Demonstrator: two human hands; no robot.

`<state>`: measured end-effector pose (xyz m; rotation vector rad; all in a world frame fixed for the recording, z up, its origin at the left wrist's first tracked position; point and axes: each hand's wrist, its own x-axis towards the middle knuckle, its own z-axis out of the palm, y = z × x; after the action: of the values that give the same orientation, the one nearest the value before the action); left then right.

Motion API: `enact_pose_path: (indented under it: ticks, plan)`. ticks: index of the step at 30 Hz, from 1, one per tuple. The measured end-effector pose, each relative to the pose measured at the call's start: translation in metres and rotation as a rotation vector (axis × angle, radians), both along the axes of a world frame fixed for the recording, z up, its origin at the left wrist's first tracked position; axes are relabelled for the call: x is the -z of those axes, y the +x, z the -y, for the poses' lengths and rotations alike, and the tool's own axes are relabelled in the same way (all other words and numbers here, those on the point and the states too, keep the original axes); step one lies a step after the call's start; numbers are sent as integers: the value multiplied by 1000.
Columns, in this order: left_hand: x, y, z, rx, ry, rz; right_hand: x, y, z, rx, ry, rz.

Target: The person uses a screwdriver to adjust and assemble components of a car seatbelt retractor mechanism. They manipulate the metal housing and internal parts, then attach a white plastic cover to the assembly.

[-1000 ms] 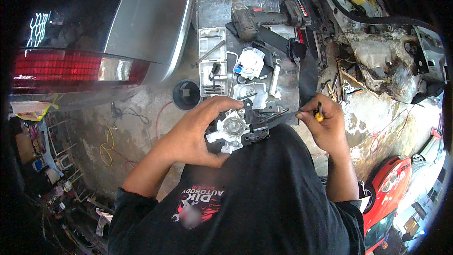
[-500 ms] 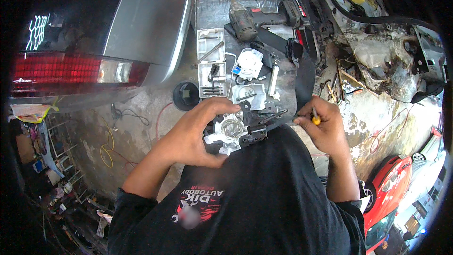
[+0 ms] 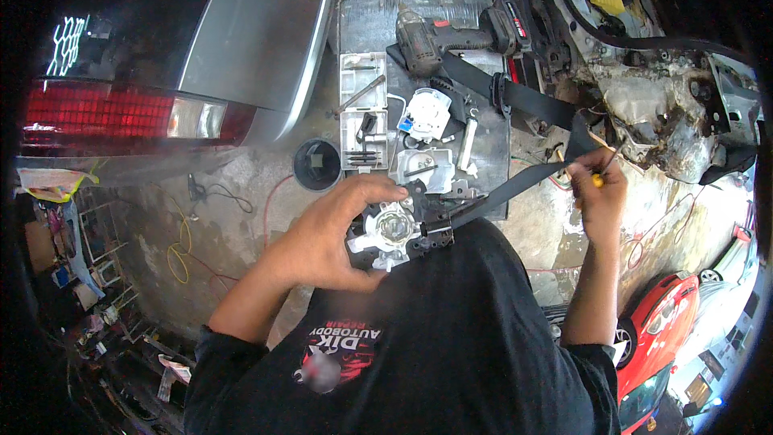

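My left hand (image 3: 334, 229) is wrapped round a seat belt retractor (image 3: 394, 227), held against the near edge of the bench. A clear and white round plastic part faces up on it. Black seat belt webbing (image 3: 511, 188) leaves the retractor and runs taut up to the right. My right hand (image 3: 602, 193) pinches this webbing out past the bench's right side. It also grips a small screwdriver (image 3: 598, 181) with a yellow handle, its thin shaft pointing up. From the right hand the belt folds back to a black buckle tongue (image 3: 499, 90) above the bench.
A cordless impact driver (image 3: 451, 36) lies at the bench's far end. Nearer are a grey bit case (image 3: 362, 117), white plastic covers (image 3: 427, 113) and a white-handled tool (image 3: 467, 145). A silver car (image 3: 258, 40) stands left, a stripped car body (image 3: 652, 97) right. A black bucket (image 3: 316, 165) is on the floor.
My right hand has moved up and to the right, drawing the webbing out straight from the retractor. The left hand keeps its hold in nearly the same place.
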<state>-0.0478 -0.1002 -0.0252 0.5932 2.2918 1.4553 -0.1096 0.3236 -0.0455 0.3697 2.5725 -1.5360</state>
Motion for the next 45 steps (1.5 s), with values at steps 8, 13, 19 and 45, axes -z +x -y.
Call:
enact_pose_path:
  ticks: [8,13,19,45]
  plan:
    - [-21,9,-7,-55,-98,70,-6,27,71,-650,29,-120]
    - [-17,33,-6,-80,-79,104,-8,29,73,-693,-42,-85]
    - [-23,64,-17,-177,-65,120,15,2,33,-484,86,-153]
    - [-59,165,-181,-663,-109,102,38,-101,-51,-677,-268,104]
